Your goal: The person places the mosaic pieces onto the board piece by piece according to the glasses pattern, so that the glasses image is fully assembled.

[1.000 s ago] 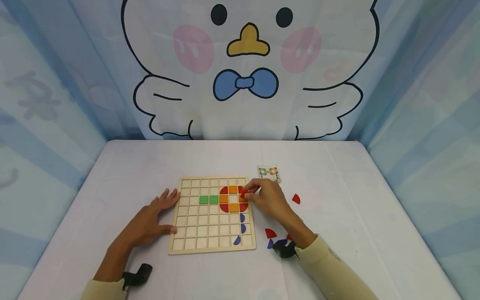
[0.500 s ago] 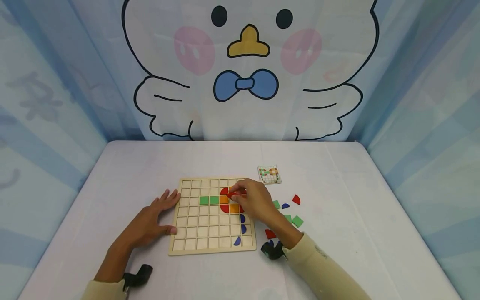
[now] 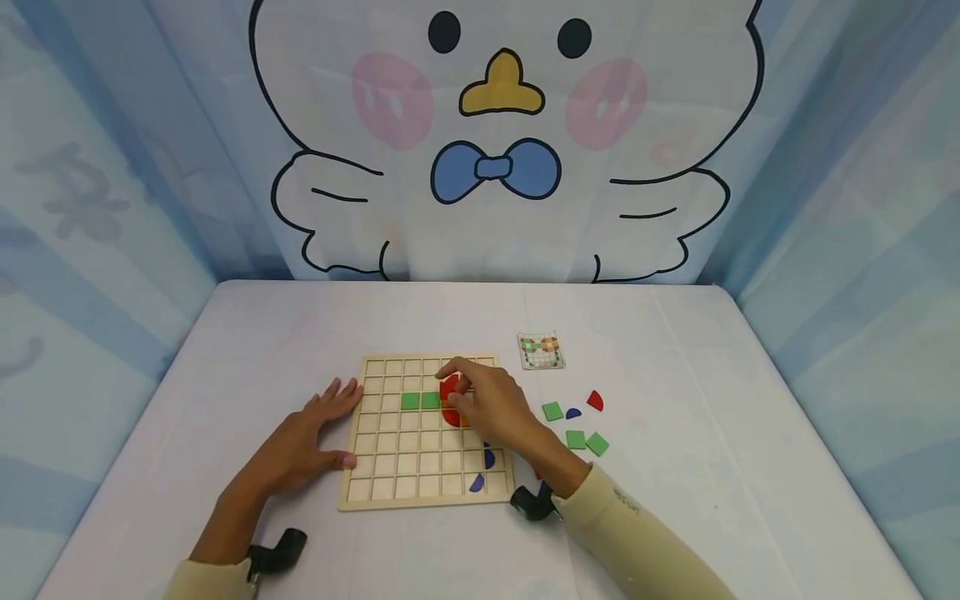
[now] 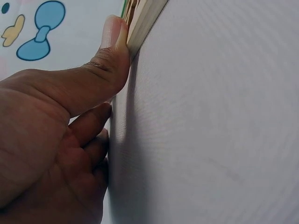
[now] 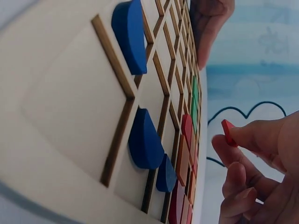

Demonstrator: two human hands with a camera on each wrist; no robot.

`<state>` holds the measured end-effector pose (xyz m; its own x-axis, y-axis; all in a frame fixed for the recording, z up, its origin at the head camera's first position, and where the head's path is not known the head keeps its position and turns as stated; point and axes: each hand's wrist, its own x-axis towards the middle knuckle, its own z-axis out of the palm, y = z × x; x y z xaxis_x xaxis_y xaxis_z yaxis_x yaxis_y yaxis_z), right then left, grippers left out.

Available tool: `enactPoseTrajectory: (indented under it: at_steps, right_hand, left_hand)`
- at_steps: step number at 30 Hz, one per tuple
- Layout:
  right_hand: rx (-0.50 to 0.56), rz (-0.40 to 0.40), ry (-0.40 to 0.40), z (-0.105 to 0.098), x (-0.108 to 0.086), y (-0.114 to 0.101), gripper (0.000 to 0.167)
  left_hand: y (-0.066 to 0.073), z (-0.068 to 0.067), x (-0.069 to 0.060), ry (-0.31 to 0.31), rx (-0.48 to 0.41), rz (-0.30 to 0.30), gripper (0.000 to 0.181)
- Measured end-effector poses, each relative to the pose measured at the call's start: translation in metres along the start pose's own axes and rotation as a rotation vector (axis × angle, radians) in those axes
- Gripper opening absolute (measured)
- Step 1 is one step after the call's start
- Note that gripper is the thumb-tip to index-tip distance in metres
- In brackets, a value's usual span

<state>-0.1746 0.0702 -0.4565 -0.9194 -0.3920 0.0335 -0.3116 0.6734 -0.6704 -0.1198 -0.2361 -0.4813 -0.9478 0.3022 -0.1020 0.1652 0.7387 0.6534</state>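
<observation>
Above the wooden grid board [image 3: 420, 503], my right hand [image 3: 491, 402] pinches a small red piece [image 5: 228, 133] between thumb and finger; the right wrist view shows it held clear of the board. Beneath that hand is a partly hidden cluster of red pieces [image 3: 451, 417] and orange squares. Two green squares [image 3: 420, 402] lie in cells just left of it. Blue half-circles [image 3: 490, 459] sit in the board's lower right cells. My left hand [image 3: 303, 437] rests along the board's left edge, fingers spread, with the thumb [image 4: 112, 37] touching its side.
Right of the board, loose green squares [image 3: 575, 440], a blue half-circle [image 3: 573, 413] and a red quarter-circle [image 3: 595, 401] lie on the white table [image 3: 690, 400]. A small pattern card [image 3: 541, 351] lies behind them. More pieces are partly hidden by my right wrist.
My right hand has moved left across the board with the red piece, from the right side of the cluster to its left side. Loose green squares have come into view. My left hand stays put.
</observation>
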Motion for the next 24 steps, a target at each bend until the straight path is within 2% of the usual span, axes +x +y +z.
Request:
enactPoseTrajectory:
  at_steps: [6, 13, 18, 24]
  right_hand:
    - [0.011, -0.040, -0.022, 0.000, 0.004, -0.006, 0.022]
    - [0.007, -0.063, 0.021, 0.002, 0.011, -0.013, 0.014]
    - [0.038, -0.073, 0.022, 0.004, 0.016, -0.017, 0.015]
    - [0.010, -0.096, 0.005, 0.007, 0.021, -0.021, 0.012]
  left_hand:
    - [0.000, -0.001, 0.002, 0.003, 0.004, 0.004, 0.108]
    - [0.000, -0.003, 0.004, 0.000, 0.014, -0.012, 0.109]
    - [0.001, -0.004, 0.003, -0.007, 0.003, -0.022, 0.109]
    - [0.002, -0.002, 0.002, -0.015, -0.001, -0.024, 0.108]
